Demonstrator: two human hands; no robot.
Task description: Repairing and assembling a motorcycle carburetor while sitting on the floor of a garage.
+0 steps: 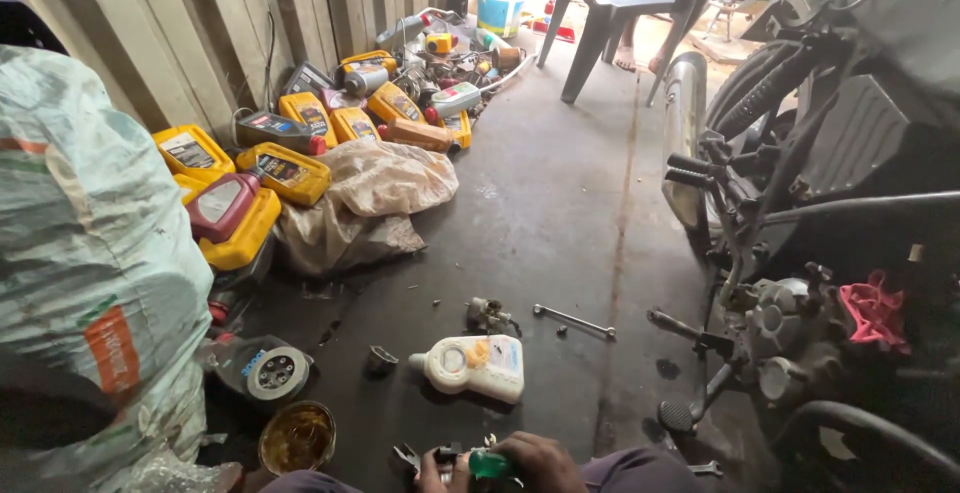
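Right hand [545, 461]: grip closed around a green-handled tool [490, 465], low at the frame's bottom edge.
Left hand [432, 475]: mostly cut off; grip cannot be told.
Nearby: white bottle [472, 365] on the floor [560, 213], wrench [573, 321], motorcycle [820, 253] to the right.

Workshop floor beside a corrugated wall.
Dark, stained concrete floor [560, 203]; ribbed metal wall [250, 23] on the left; a grey plastic chair [610, 3] at the back, where daylight enters.

Dim shade, daylight glare beyond, edges stretched.
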